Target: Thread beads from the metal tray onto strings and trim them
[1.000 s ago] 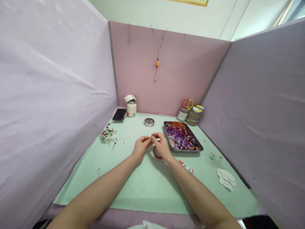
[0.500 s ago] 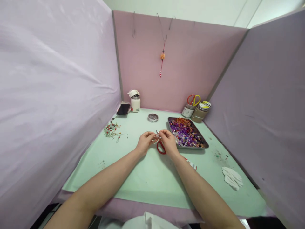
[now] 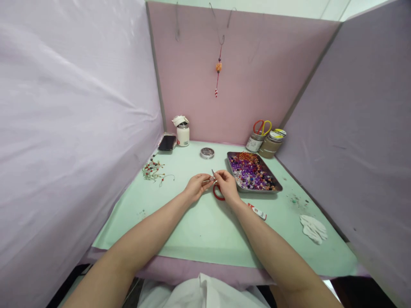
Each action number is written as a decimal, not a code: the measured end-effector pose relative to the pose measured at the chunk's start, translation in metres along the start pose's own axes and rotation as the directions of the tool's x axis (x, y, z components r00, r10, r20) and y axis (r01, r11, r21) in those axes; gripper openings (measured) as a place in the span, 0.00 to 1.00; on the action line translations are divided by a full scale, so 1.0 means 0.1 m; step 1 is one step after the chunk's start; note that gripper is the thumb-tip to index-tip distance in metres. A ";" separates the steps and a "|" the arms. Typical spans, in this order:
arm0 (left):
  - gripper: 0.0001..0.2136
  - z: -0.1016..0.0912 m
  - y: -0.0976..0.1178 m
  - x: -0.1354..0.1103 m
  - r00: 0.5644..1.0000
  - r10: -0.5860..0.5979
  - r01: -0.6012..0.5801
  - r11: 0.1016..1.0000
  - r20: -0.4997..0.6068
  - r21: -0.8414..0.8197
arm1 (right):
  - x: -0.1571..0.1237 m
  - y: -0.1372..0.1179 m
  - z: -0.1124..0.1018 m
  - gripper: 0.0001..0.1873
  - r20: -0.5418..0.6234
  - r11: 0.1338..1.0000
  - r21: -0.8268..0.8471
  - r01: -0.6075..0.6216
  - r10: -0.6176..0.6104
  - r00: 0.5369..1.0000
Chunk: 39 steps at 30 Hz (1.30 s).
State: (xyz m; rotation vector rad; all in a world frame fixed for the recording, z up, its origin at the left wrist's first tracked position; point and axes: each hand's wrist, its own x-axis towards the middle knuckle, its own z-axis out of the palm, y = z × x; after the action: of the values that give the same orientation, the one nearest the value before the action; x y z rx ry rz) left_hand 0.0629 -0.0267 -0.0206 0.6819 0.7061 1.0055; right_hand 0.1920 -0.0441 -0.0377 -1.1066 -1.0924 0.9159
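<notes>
Head view, the only one. Both hands meet above the green mat (image 3: 199, 239), near its middle. The left hand (image 3: 197, 186) has its fingers curled and its tips pinched narrow. The right hand (image 3: 227, 185) does the same from the other side. Between them they hold a silvery pointed piece (image 3: 212, 173), tip up; it is too small to tell whether it is a needle or a pin, and no thread or bead on it can be made out. A red ring (image 3: 218, 196) lies on the mat, partly under the right hand.

Progress, as a judgement: the beaded strands (image 3: 154, 170) lying well to the left look like made-up pieces. The bead tray (image 3: 260, 191), just right of the right hand, is heaped with purple beads, so plenty is unused. The piece in hand seems at an early stage.

Other things:
- a round tin (image 3: 207, 152)
- a phone (image 3: 167, 142)
- a white jar (image 3: 183, 134)
- scissors (image 3: 262, 127) in a pot
- a glue tube (image 3: 257, 211)
- a tissue (image 3: 313, 229)
- a hanging charm (image 3: 218, 67) on the back panel
</notes>
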 end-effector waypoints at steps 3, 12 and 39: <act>0.04 -0.01 -0.03 0.01 1.000 0.004 -0.004 1.000 0.007 0.015 | 0.01 0.02 -0.01 0.13 -0.019 0.999 -0.027 0.040 -0.041 0.999; 0.14 -0.04 -0.10 0.06 0.986 0.165 -0.165 0.985 0.012 0.059 | 0.01 -0.01 0.01 0.13 -0.116 0.986 -0.044 0.160 -0.164 0.980; 0.16 -0.05 -0.09 0.08 0.960 0.273 -0.280 0.950 0.069 0.137 | -0.09 -0.20 -0.13 0.09 0.051 0.767 -0.467 0.440 -0.473 0.879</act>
State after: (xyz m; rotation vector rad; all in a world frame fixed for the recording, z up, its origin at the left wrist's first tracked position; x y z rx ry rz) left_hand 0.0662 -0.0215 -0.0324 0.9500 0.6567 1.1972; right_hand 0.2032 -0.0599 -0.0208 -1.1664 -1.4887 0.2171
